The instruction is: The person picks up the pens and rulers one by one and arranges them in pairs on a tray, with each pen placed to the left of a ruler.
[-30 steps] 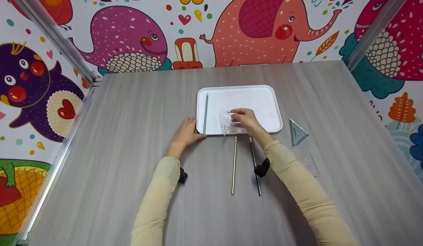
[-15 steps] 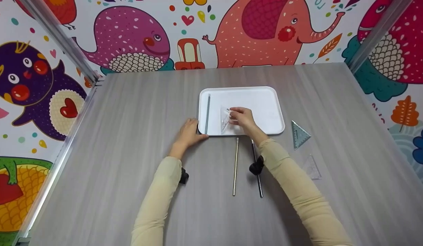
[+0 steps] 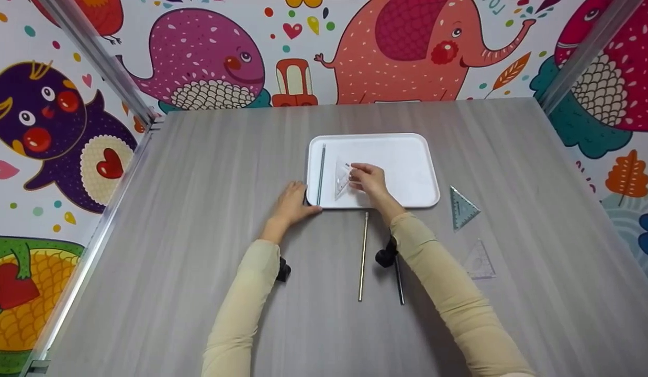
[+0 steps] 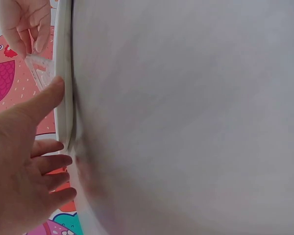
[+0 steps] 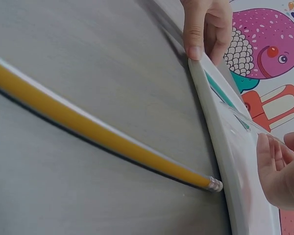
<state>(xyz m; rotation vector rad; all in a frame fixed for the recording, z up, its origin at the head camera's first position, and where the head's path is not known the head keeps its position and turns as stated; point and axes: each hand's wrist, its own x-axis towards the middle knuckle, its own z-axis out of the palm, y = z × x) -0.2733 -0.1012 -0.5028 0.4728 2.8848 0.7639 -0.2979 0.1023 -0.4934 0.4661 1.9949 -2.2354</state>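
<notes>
A white tray (image 3: 408, 157) lies mid-table with a grey-green pencil (image 3: 321, 174) along its left side. My right hand (image 3: 367, 178) pinches a clear plastic triangle ruler (image 3: 341, 180) and holds it low over the tray, just right of that pencil. My left hand (image 3: 295, 201) rests at the tray's near-left corner, with a straight thumb on the rim (image 4: 64, 73) and relaxed fingers (image 4: 49, 169) beside it. In the right wrist view my fingers (image 5: 279, 169) touch the clear ruler (image 5: 245, 117) above the tray rim (image 5: 230, 161).
On the table in front of the tray lie a yellow pencil (image 3: 362, 256) and a dark pencil (image 3: 400, 283), partly under my right forearm. To the right sit a teal triangle ruler (image 3: 462, 208) and a second clear triangle ruler (image 3: 479, 260). Patterned walls enclose three sides.
My right hand has carried the clear triangle ruler a little left and deeper over the tray, closer to the pencil there. My left hand has stayed at the tray corner.
</notes>
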